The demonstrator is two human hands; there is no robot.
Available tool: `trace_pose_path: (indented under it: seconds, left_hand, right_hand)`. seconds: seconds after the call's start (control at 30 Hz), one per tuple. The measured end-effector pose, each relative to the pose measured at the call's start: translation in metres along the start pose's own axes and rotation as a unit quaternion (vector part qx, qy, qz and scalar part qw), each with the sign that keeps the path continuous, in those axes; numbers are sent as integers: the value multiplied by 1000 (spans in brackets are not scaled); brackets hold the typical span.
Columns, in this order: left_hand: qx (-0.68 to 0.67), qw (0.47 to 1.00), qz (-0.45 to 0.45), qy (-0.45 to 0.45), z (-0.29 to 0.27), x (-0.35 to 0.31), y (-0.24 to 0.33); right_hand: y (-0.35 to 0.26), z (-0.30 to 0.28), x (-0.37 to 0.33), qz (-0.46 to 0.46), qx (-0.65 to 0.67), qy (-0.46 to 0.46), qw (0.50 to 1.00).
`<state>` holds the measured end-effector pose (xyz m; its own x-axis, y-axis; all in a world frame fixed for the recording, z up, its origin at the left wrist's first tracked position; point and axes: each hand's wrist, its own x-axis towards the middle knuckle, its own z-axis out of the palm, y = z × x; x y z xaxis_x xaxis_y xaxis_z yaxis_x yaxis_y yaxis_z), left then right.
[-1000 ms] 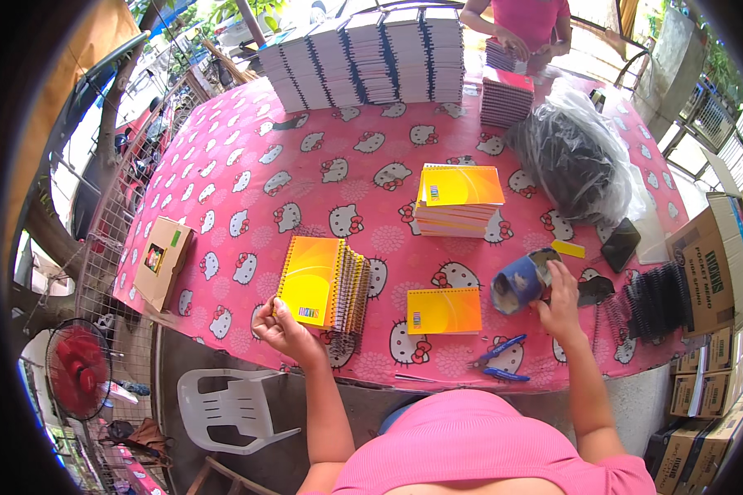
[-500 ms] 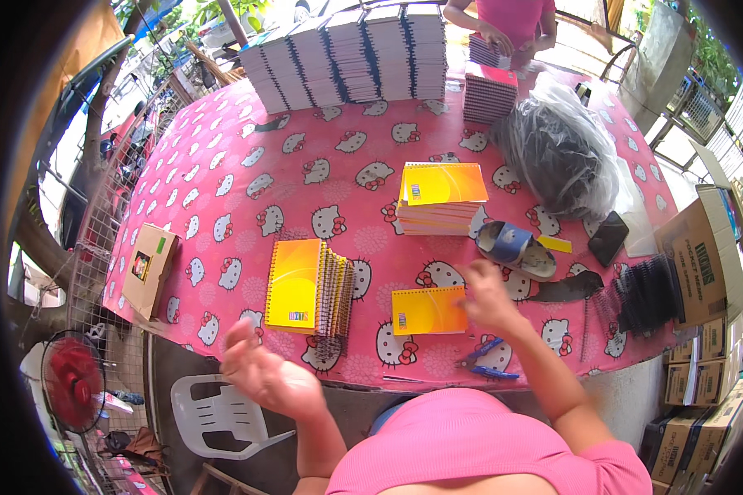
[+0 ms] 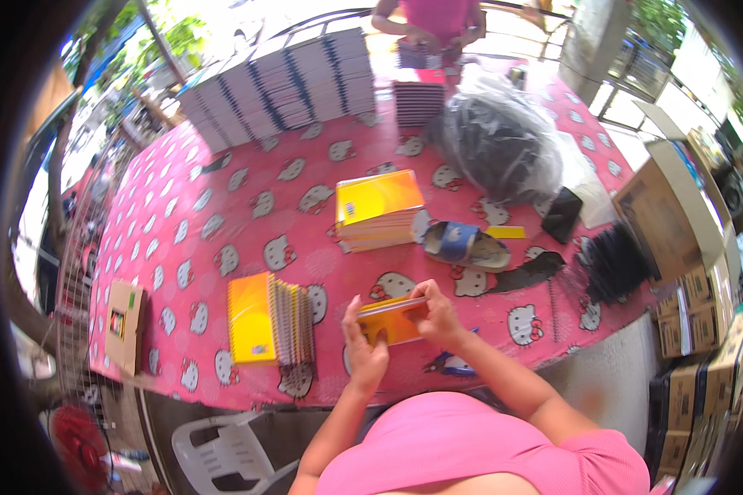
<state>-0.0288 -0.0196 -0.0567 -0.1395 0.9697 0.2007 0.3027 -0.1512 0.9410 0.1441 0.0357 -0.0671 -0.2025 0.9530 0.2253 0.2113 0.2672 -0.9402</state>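
Above the near edge of the table, a small yellow-orange notebook (image 3: 398, 327) is gripped at both ends, tilted so that its edge shows. My left hand (image 3: 365, 351) is closed on its left end, thumb across the cover. Around the right end my right hand (image 3: 439, 320) is closed as well. Blue-handled pliers (image 3: 456, 364) lie beside my right forearm, partly hidden by it. To the left sits a pile of yellow spiral notebooks (image 3: 252, 320). Farther back is a stack of yellow-covered notebooks (image 3: 380, 206) whose white page edges face me.
A blue slipper (image 3: 464, 246), yellow strip (image 3: 506, 232), dark phone (image 3: 562, 214) and black binding coils (image 3: 615, 266) lie rightward, near an open carton (image 3: 669, 210). A plastic-wrapped bundle (image 3: 504, 148) and tall notebook stacks (image 3: 293, 91) stand behind. Another person (image 3: 439, 21) works across the table.
Both hands have come together and lifted the small notebook off the table; before, my left hand was empty and my right was beside it. The whole view has shifted.
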Motion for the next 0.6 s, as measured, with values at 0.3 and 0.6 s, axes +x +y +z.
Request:
trace_pose_path:
  seconds: [0.3, 0.6]
  left_hand:
    - [255, 956, 144, -29, 11, 25, 28]
    - [257, 939, 220, -56, 5, 33, 43]
  right_hand:
    - [-4, -74, -18, -95, -260, 107, 955]
    - [3, -180, -55, 107, -418, 194, 881]
